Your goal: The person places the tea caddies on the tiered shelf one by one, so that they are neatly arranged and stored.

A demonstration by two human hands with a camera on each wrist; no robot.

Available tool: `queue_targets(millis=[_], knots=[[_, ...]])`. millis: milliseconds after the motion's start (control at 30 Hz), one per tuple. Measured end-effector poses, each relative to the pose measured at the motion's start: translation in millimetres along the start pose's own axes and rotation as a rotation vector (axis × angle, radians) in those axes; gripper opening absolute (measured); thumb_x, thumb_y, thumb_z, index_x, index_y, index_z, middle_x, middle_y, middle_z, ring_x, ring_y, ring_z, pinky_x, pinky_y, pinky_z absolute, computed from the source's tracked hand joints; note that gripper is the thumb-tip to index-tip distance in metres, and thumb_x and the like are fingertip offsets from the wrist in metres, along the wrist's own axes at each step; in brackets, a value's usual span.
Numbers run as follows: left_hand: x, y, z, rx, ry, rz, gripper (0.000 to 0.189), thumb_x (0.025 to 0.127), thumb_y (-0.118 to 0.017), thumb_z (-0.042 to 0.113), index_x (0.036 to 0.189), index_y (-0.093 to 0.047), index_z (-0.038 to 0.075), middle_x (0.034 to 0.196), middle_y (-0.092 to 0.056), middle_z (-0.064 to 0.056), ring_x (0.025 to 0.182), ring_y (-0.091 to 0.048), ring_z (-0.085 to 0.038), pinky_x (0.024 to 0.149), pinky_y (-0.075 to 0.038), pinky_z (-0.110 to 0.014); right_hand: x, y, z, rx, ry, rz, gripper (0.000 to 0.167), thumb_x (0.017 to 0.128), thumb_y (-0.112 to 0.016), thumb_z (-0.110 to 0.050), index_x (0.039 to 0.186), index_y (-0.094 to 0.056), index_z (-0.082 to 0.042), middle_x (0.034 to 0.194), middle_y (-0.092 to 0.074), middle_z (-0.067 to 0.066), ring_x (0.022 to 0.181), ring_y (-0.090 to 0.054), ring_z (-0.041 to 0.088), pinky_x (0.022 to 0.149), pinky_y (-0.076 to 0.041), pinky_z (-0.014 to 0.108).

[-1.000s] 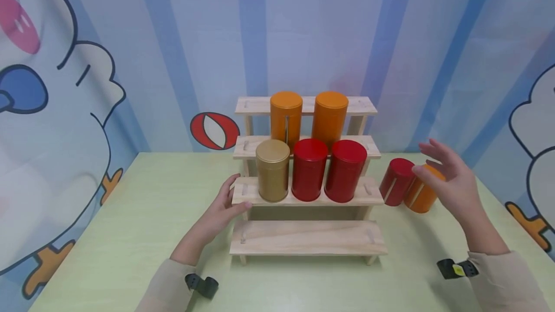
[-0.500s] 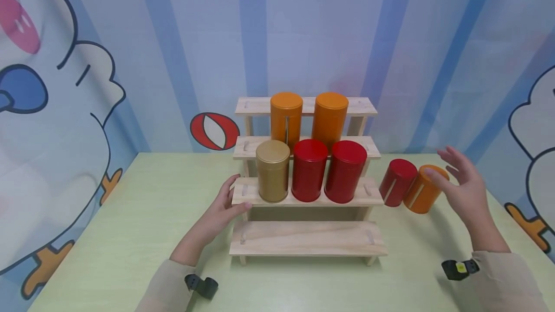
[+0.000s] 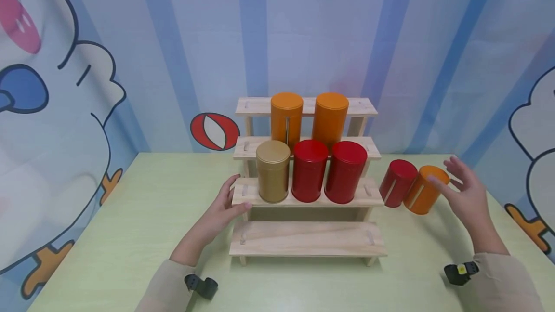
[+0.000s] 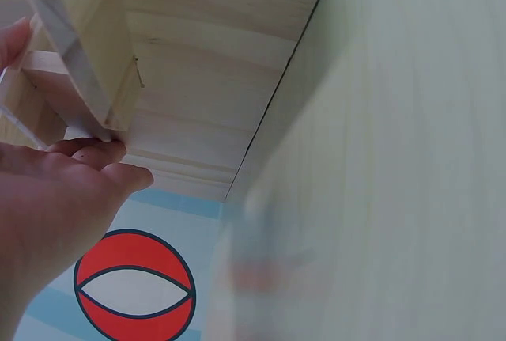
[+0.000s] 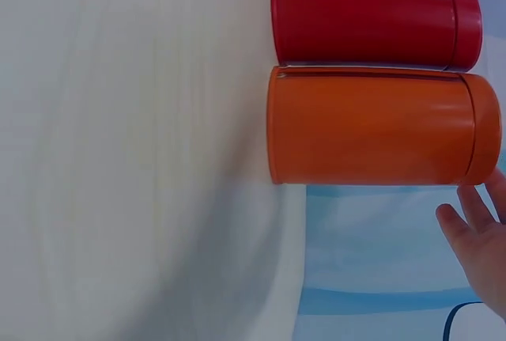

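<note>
My left hand (image 3: pixel 218 213) grips the left end of a stepped wooden shelf rack (image 3: pixel 308 237) at its second tier from the bottom. In the left wrist view, fingers (image 4: pixel 95 151) bear against the tier's underside and side. My right hand (image 3: pixel 466 199) is spread at the right of an upright orange canister (image 3: pixel 421 195), its thumb overlapping the lid in the head view. The right wrist view has the fingertips right beside that lid. A red canister (image 3: pixel 395 187) stands against the orange one's left side. Both are on the table.
On the gripped tier stand a gold canister (image 3: pixel 273 175) and two red canisters (image 3: pixel 310 172). Behind them, one tier higher, are two orange canisters (image 3: pixel 286 114). The rack and loose canisters stand on a pale green table (image 3: pixel 173 191) before a printed blue backdrop (image 3: pixel 303 28).
My right hand has shifted rightward and slightly down, from in front of the orange canister to its right side. The left hand, rack and canisters stay where they were.
</note>
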State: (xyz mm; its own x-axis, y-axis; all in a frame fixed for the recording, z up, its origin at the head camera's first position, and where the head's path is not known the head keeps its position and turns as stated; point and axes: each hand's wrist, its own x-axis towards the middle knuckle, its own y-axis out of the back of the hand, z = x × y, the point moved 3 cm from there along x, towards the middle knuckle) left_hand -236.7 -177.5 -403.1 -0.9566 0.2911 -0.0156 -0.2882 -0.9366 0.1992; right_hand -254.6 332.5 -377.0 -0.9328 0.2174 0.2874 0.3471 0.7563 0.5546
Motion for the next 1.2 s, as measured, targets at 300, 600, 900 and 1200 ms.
queue_targets(millis=[300, 600, 900, 1200], knots=[[0.4, 0.5, -1.3, -0.013, 0.0, -0.003, 0.086, 0.094, -0.063, 0.023, 0.154, -0.001, 0.016, 0.16, -0.017, -0.013, 0.146, -0.021, -0.031, 0.114, -0.025, -0.053, 23.3, -10, 54, -0.03, -0.058, -0.049, 0.083, 0.091, -0.058, -0.052, 0.155, -0.012, -0.028, 0.157, -0.028, 0.011, 0.136, -0.033, 0.039, 0.105, -0.043, 0.035], [-0.1, 0.7, -0.8, -0.005, 0.004, -0.001, 0.086, 0.094, -0.063, 0.025, 0.154, -0.001, 0.017, 0.16, -0.017, -0.012, 0.146, -0.02, -0.031, 0.113, -0.025, -0.054, 17.5, -13, 40, 0.081, -0.147, -0.107, 0.088, 0.092, -0.057, -0.05, 0.156, -0.006, -0.017, 0.158, -0.019, 0.021, 0.141, -0.018, 0.046, 0.106, -0.024, 0.068], [0.4, 0.5, -0.4, 0.0, 0.0, -0.002, 0.087, 0.094, -0.063, 0.025, 0.154, -0.001, 0.017, 0.16, -0.017, -0.012, 0.146, -0.019, -0.031, 0.114, -0.024, -0.054, 6.3, -13, 20, 0.101, -0.17, -0.163, 0.089, 0.095, -0.055, -0.045, 0.154, -0.002, -0.006, 0.155, -0.014, 0.03, 0.137, -0.019, 0.052, 0.105, -0.024, 0.068], [1.3, 0.7, -1.8, -0.001, 0.001, 0.003, 0.087, 0.093, -0.064, 0.025, 0.154, -0.002, 0.017, 0.159, -0.018, -0.012, 0.146, -0.021, -0.03, 0.113, -0.026, -0.052, 8.2, -14, 24, 0.129, -0.232, -0.173, 0.091, 0.094, -0.054, -0.049, 0.154, -0.002, -0.006, 0.156, -0.014, 0.028, 0.136, -0.023, 0.049, 0.107, -0.028, 0.063]])
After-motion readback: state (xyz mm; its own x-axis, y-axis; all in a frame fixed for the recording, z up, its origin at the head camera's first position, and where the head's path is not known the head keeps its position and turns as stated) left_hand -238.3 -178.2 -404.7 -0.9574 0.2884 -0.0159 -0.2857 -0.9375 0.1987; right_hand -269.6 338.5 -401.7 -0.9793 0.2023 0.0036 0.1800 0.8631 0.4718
